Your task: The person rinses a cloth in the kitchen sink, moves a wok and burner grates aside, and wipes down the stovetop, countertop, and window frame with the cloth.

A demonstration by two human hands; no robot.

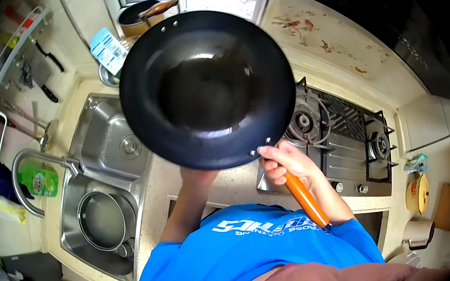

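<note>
One wok (207, 94) has its handle (307, 201) in right-hand fingers (277, 174).

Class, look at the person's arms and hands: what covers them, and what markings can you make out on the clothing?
The right hand is bare, with no glove, ring or watch showing. The left hand is mostly hidden; its wrist shows no band. Short sleeves leave both forearms uncovered. They belong to a bright blue T-shirt with white lettering on the front.

Bright window light from above; curved fisheye distortion, black corners.
</note>
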